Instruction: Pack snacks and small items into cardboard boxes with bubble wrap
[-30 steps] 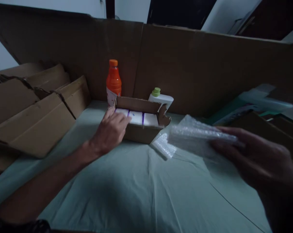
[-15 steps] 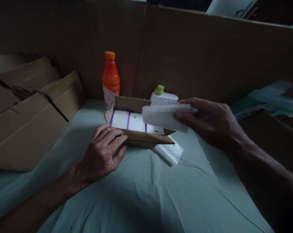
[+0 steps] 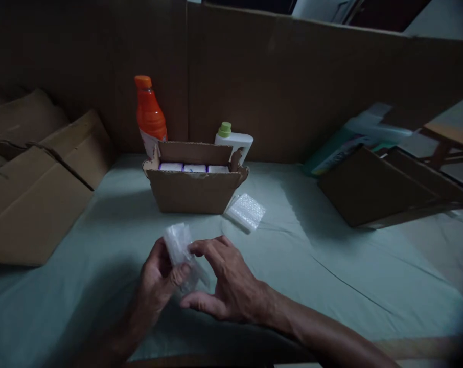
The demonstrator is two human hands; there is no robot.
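A folded piece of bubble wrap (image 3: pixel 178 243), blurred by motion, is between my two hands in front of the box. My left hand (image 3: pixel 157 278) pinches it from the left, thumb on its face. My right hand (image 3: pixel 235 278) curves around its right side, fingertips against its upper part and thumb low down near its bottom edge. Just beyond stands an open cardboard box (image 3: pixel 193 191) with a row of white packets (image 3: pixel 195 168) edged in purple. Another folded bubble wrap piece (image 3: pixel 247 210) lies by the box's right front corner.
Behind the box are an orange bottle (image 3: pixel 151 115) and a white jug (image 3: pixel 235 140) with a green cap. Cardboard boxes (image 3: pixel 36 199) sit at left. At right are a dark cardboard box (image 3: pixel 373 189) and a teal bottle (image 3: pixel 342 145). A cardboard wall (image 3: pixel 293 92) runs along the back.
My right hand has brought the bubble wrap from above the box down toward me. My left hand has left the box's front edge and now holds the wrap too. The view has shifted.
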